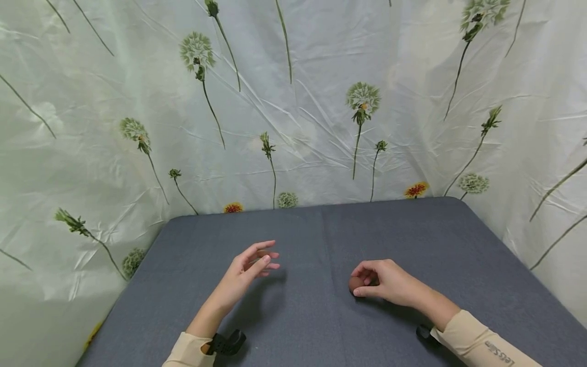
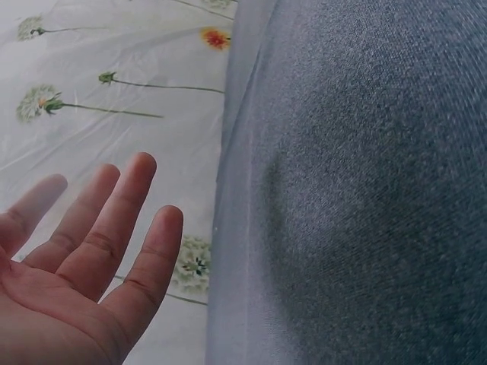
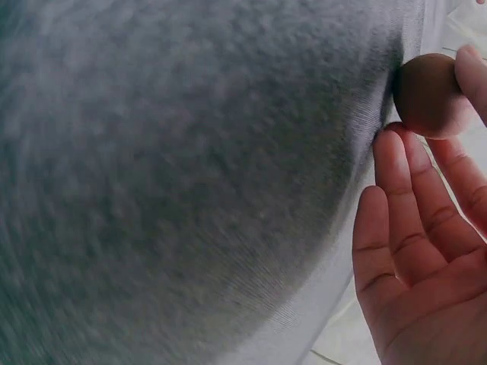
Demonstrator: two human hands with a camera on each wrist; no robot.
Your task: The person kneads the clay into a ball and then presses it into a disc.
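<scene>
Over the left half of the grey cloth-covered bench (image 1: pixel 412 229), my left hand (image 1: pixel 245 272) hovers with straight fingers, holding nothing. Further right, my right hand (image 1: pixel 385 280) curls around the small brown rounded ball (image 1: pixel 355 283) resting on the bench; lifting not yet done, I judge.

Grey tabletop (image 1: pixel 412 239) lies open between and beyond both hands; the flowered backdrop (image 1: pixel 293 127) closes off the far edge and sides.

One brown ball (image 1: pixel 356 283); two hands.
</scene>
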